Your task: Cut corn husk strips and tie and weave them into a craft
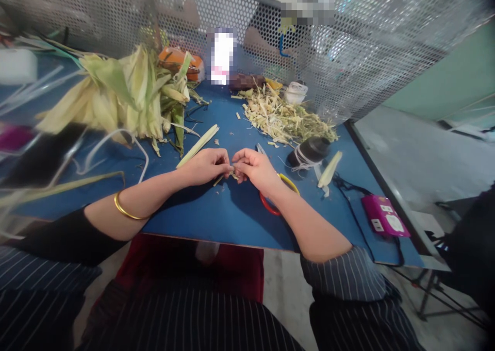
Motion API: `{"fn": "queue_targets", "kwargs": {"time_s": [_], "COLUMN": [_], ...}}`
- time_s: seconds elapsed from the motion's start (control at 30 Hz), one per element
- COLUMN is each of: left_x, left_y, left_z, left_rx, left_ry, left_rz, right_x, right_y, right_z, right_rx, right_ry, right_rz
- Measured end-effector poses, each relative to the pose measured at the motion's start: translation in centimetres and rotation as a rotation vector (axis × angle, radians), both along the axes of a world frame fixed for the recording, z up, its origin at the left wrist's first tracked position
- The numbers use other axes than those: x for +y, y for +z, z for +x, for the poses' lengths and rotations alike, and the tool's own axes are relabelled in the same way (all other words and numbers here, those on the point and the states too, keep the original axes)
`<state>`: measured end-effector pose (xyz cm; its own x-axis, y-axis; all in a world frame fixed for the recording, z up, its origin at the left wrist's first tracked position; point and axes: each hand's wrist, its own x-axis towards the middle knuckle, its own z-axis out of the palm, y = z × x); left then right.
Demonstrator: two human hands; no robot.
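My left hand [209,164] and my right hand [255,168] meet over the middle of the blue table, fingertips pinched together. Between them is a small pale piece of corn husk [234,174], mostly hidden by the fingers. Under my right wrist lie scissors [269,204] with red and yellow handles, their blade tips showing beyond the hand. A folded strip of husk [199,146] rests just past my left hand. To the right stand a dark cone of thread [310,152] and a pale husk piece [330,170].
A big heap of corn husks [116,93] fills the back left. Shredded husk scraps [278,116] are piled at the back, before a perforated metal screen [240,18]. A purple power socket [385,216] with a black cord sits at the right edge. A white cable [143,152] curls at left.
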<state>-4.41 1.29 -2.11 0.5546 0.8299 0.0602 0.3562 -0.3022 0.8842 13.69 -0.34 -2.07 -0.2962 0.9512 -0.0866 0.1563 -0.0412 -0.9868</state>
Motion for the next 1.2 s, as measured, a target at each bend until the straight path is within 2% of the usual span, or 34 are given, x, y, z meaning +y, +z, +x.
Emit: {"fn": "queue_targets", "kwargs": {"time_s": [0.1,0.23,0.33,0.43,0.53,0.63,0.8,0.9,1.07,1.2], "left_x": [0.1,-0.2,-0.6,-0.4,0.3,1.0,1.2,1.1,0.9,0.4], "left_y": [-0.1,0.3,1.1,2.0,2.9,3.8,4.8,4.4,2.8,2.6], "left_z": [0.0,0.4,0.8,0.9,0.8,0.7,0.9,1.2,1.6,1.5], "left_rx": [-0.076,-0.105,-0.061,-0.114,-0.287,-0.379,-0.286,-0.259,-0.3,-0.366], "left_ry": [0.106,0.28,0.287,0.33,0.376,0.333,0.089,-0.012,-0.005,-0.028], "left_rz": [-0.005,0.224,0.318,0.311,0.246,0.145,0.142,0.129,0.048,-0.16], "right_x": [0.0,-0.4,-0.6,-0.5,-0.1,0.2,0.4,0.4,0.1,0.4], "right_y": [0.0,0.2,0.4,0.7,1.4,2.4,3.2,3.0,2.7,2.4], "right_z": [0.2,0.1,0.0,0.4,1.1,2.1,2.8,2.5,1.8,1.9], "right_rx": [-0.011,0.018,0.063,0.161,0.346,0.569,0.756,0.747,0.737,0.718], "right_ry": [0.036,0.121,0.173,0.127,0.029,-0.009,0.057,0.064,0.034,-0.077], "right_rz": [-0.026,-0.04,-0.037,-0.044,-0.103,-0.166,-0.22,-0.262,-0.308,-0.285]}}
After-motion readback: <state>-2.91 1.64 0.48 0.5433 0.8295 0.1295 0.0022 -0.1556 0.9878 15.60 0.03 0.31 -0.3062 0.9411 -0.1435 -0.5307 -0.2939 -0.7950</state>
